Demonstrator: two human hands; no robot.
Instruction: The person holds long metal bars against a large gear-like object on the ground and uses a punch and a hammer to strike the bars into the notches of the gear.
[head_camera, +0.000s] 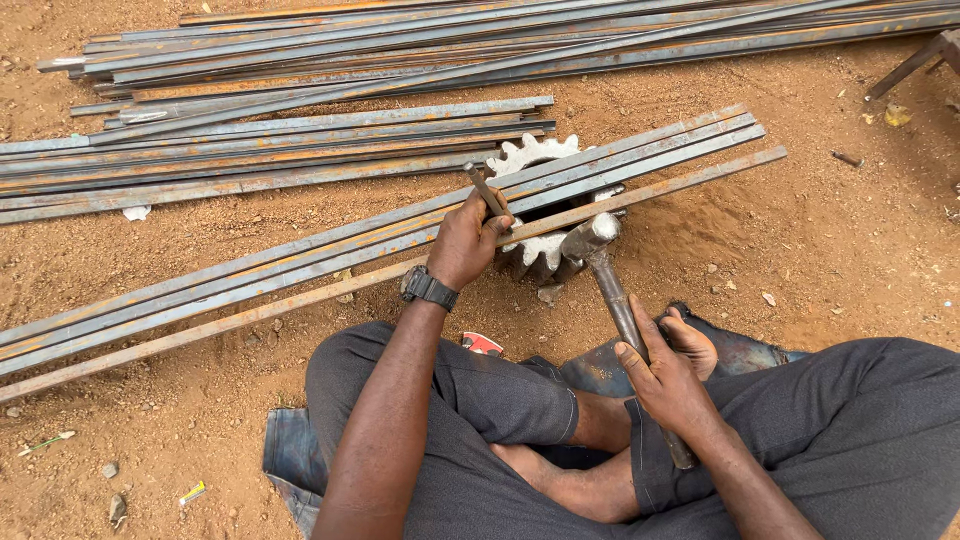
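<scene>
The long rusty grey steel bars (380, 235) run off the left edge and hide the middle of the pale toothed metal gear wheel (530, 155), and the dark metal hammer handle's (625, 320) end hides under the right hand (668, 380).

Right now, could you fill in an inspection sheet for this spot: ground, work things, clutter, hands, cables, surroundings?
Surface: bare reddish dirt, person seated cross-legged on it.
Job's things: long rusty steel bars laid across a toothed gear; a chisel set on the bars; a hammer with its head by the gear.
Clutter: small stones, paper scraps, a red-and-white scrap by the knee.
Hands: left hand, with a wristwatch, grips the chisel; right hand grips the hammer handle.
Cables: nothing seen.
Surroundings: more bar stacks behind; a metal frame leg at top right.
</scene>
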